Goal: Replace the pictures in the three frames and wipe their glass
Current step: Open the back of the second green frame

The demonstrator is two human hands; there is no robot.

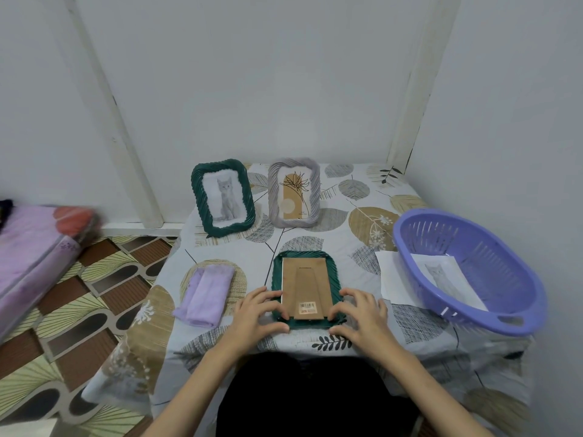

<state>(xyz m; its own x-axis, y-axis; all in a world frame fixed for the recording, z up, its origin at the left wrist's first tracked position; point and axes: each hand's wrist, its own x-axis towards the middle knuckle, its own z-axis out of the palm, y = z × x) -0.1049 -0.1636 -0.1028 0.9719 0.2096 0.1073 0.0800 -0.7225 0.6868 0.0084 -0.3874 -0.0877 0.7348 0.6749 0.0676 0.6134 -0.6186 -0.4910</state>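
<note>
A green frame (304, 257) lies face down near the table's front edge, its brown backing board (307, 288) showing. My left hand (260, 313) rests on its lower left corner and my right hand (359, 315) on its lower right corner, fingers curled onto the rim and board. Behind it a second green frame (222, 197) with a cat picture stands upright, and a grey frame (295, 192) with a plant drawing stands to its right. A folded lilac cloth (205, 294) lies left of the flat frame.
A purple basket (467, 269) at the right holds a cat print (441, 275). White paper (388, 275) lies beside it. The table wears a leaf-patterned cloth (356, 197). A pink mattress (28, 257) sits on the floor at left.
</note>
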